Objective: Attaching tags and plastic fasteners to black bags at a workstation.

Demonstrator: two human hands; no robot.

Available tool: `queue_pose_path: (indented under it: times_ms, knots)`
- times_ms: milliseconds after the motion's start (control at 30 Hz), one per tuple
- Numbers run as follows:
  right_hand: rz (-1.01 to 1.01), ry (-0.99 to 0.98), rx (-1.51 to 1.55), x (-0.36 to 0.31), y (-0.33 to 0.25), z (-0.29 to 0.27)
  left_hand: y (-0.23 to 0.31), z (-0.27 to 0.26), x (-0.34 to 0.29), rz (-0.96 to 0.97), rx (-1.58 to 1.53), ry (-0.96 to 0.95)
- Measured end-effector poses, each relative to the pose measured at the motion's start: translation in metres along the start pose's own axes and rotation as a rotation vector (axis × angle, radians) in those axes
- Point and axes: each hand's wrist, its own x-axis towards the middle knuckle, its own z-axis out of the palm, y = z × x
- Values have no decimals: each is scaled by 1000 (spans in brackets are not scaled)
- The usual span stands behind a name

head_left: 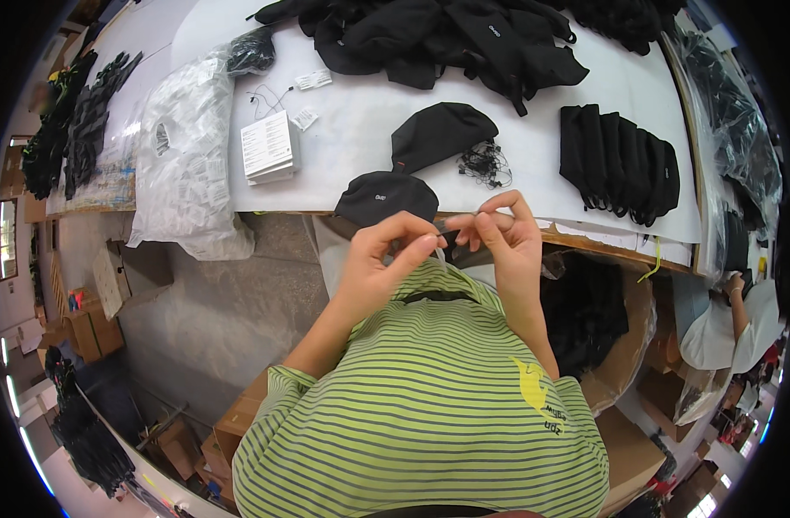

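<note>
Pinching Beside the Bench [343, 121]

Fingers of the left hand [376, 259] clamped a tiny dark item [442, 238] on the side facing the right hand [513, 246], whose grip was unclear; a black pouch [386, 197] lay crosswise beyond the left.

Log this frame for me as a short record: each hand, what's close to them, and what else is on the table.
Left hand: thumb and fingers nearly together; any small item there is unclear
Right hand: raised, fingers bent; hold unclear
Near hands: two curved black fabric pieces
Beside the farther piece: tangle of thin black cords
Table: white-covered
Table, left: printed white cards, clear bag of white items
Table, right: row of black fabric items
Table, far side: black fabric pile
</note>
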Motion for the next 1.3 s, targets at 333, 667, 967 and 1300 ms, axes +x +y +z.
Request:
queue_pose_path:
  times_ms: [333, 667, 967, 1300]
  knots:
    - [27, 52, -14, -2, 10, 3, 2, 15, 12, 111, 317, -26]
    - [-34, 82, -154, -6, 7, 2, 1, 15, 15, 290, 556, -18]
    - [32, -116, 3, -5, 1, -10, -3, 3, 26, 109, 314, -150]
    - [129, -130, 29, -3, -4, -13, -9, 13, 19, 175, 288, -134]
